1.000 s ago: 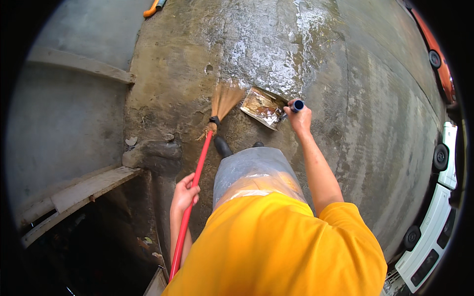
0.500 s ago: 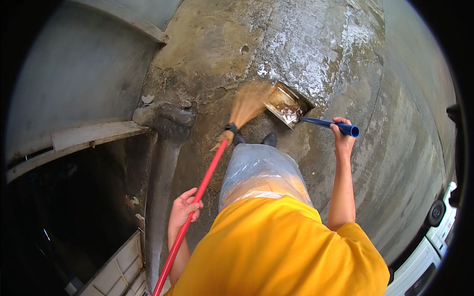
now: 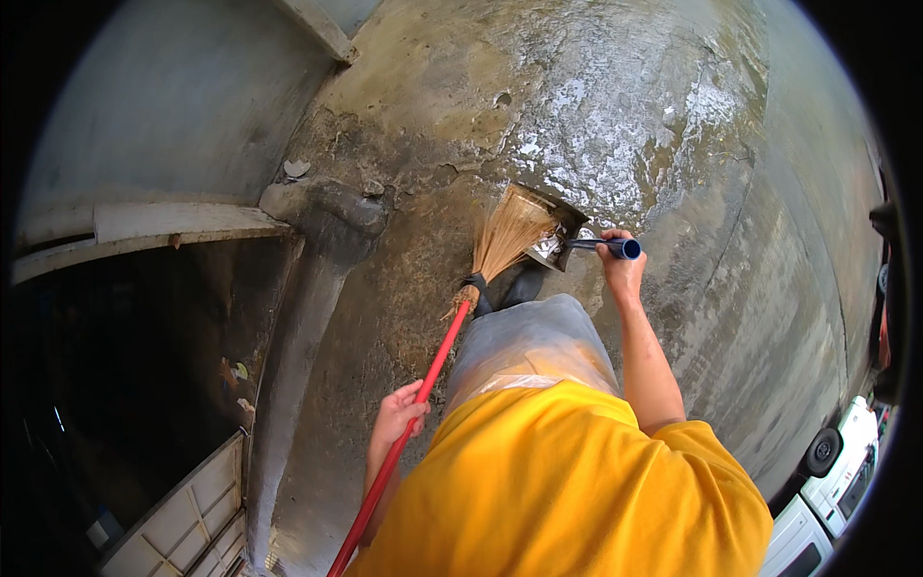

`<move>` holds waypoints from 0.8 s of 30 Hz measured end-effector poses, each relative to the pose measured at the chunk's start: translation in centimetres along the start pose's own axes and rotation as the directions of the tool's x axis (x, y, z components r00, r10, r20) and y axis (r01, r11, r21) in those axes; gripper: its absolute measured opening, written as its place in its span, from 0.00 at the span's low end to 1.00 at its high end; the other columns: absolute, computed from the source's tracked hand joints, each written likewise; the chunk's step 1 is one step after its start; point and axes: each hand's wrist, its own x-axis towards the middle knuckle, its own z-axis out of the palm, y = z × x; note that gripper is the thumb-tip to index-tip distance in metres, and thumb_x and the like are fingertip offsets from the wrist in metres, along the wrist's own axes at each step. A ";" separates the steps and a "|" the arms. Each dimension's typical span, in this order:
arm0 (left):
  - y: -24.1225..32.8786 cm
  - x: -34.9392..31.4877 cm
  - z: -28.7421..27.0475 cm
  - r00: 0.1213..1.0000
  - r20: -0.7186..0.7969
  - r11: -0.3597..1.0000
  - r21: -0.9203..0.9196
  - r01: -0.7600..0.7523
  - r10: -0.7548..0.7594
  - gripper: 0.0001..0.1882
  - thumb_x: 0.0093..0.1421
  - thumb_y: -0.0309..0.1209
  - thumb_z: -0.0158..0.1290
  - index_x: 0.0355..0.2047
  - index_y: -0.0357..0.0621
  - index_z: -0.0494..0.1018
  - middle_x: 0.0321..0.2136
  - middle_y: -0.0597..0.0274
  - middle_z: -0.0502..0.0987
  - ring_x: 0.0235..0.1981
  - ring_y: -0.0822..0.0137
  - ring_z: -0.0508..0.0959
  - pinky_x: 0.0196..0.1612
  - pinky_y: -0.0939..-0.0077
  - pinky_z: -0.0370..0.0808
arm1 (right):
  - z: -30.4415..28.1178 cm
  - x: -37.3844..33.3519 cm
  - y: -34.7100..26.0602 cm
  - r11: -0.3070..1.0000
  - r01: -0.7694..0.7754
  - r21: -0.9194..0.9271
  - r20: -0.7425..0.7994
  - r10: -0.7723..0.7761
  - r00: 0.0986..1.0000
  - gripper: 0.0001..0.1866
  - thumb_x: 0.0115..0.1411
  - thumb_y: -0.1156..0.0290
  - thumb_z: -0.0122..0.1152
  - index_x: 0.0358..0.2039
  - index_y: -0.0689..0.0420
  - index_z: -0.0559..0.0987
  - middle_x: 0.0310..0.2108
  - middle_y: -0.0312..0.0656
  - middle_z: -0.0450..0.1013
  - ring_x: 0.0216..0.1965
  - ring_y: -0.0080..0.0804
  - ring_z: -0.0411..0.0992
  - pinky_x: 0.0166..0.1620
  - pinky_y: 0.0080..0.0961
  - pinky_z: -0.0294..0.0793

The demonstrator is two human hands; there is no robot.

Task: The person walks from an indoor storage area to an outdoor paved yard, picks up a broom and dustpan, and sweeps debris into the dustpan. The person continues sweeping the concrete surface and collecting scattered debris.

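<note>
My left hand (image 3: 396, 415) is closed round the red stick of a broom (image 3: 444, 348). The broom's tan bristles (image 3: 511, 229), bound with a black band, fan out over the left part of a metal dustpan (image 3: 561, 248). Bristles hide much of the pan, and some wet, shiny stuff shows inside it. My right hand (image 3: 625, 264) grips the dustpan's blue tube handle (image 3: 618, 248), whose open end points up to the right. The pan rests on or just above the wet concrete just beyond my dark boots (image 3: 522, 287); its exact contact cannot be seen.
Rough, wet concrete (image 3: 711, 250) spreads ahead and to the right. A raised concrete kerb (image 3: 306, 356) runs along a dark opening (image 3: 125, 365) on the left. A grey wall (image 3: 183, 106) stands far left, a pale panelled gate (image 3: 192, 510) lower left, and a white vehicle (image 3: 822, 500) lower right.
The dustpan and my right hand have come nearer my body and leftward. The broom head has shifted right, its bristles now over the pan. My left hand has moved slightly right.
</note>
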 end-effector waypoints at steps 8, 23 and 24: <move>1.1 -4.8 -5.0 0.984 -0.129 0.973 -0.175 -0.147 0.126 0.31 0.57 0.17 0.51 0.62 0.32 0.59 0.29 0.52 0.76 0.13 0.73 0.71 0.12 0.80 0.64 | 1.6 0.6 -0.5 0.999 0.038 -0.040 -0.002 -0.038 0.999 0.11 0.48 0.74 0.68 0.34 0.58 0.81 0.27 0.39 0.78 0.31 0.23 0.73 0.38 0.23 0.73; 3.5 -1.8 -2.3 0.986 0.092 0.979 0.139 -0.149 0.137 0.29 0.56 0.17 0.52 0.60 0.34 0.63 0.30 0.62 0.77 0.14 0.78 0.69 0.17 0.84 0.65 | -4.4 2.4 3.3 0.861 -0.221 0.458 -0.156 0.322 0.934 0.09 0.51 0.72 0.67 0.35 0.54 0.80 0.32 0.33 0.77 0.35 0.24 0.73 0.32 0.25 0.67; 4.2 -2.6 -2.0 0.982 0.092 0.964 0.198 -0.178 0.163 0.29 0.57 0.18 0.52 0.60 0.35 0.63 0.30 0.62 0.77 0.14 0.78 0.69 0.17 0.84 0.65 | -5.2 2.0 4.2 0.853 -0.197 0.483 -0.164 0.310 0.937 0.10 0.51 0.70 0.67 0.35 0.54 0.81 0.32 0.35 0.76 0.35 0.25 0.73 0.32 0.26 0.69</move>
